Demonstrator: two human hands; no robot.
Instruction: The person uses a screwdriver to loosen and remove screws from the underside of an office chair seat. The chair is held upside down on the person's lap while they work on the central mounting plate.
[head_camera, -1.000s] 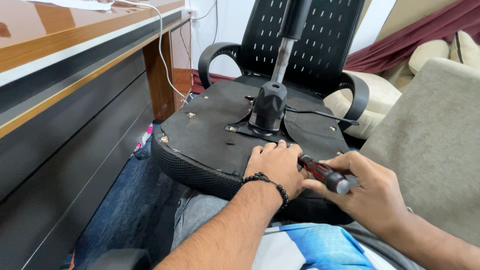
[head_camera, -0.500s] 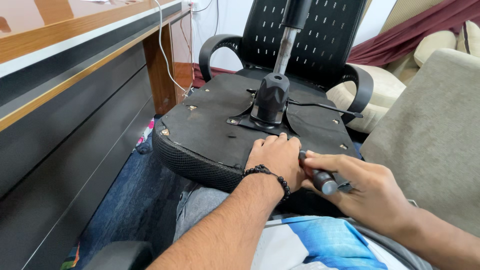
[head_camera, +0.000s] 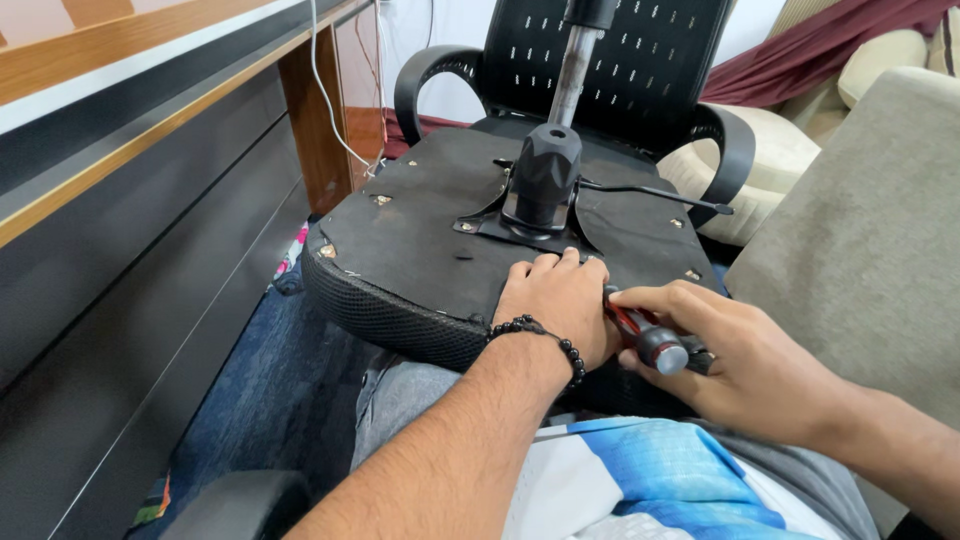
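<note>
An office chair lies tipped over with the black underside of its seat (head_camera: 420, 240) facing up across my lap. A black mechanism housing (head_camera: 541, 180) with a metal gas-lift column (head_camera: 572, 75) rises from the seat's middle. My left hand (head_camera: 555, 305), with a black bead bracelet on the wrist, rests flat on the seat's near edge, fingers over the tool's tip. My right hand (head_camera: 735, 350) grips a red-and-black screwdriver (head_camera: 645, 338) by the handle, its shaft pointing under my left hand. The screw itself is hidden.
A wooden desk with dark panels (head_camera: 130, 200) runs along the left, a white cable (head_camera: 325, 100) hanging off it. A grey upholstered seat (head_camera: 860, 240) stands at the right, cushions behind it. The chair's adjustment lever (head_camera: 660, 195) sticks out to the right. Blue carpet lies below.
My right hand has turned on the screwdriver handle, so its red stripe shows again. The view has shifted slightly; my left hand stays pressed on the seat.
</note>
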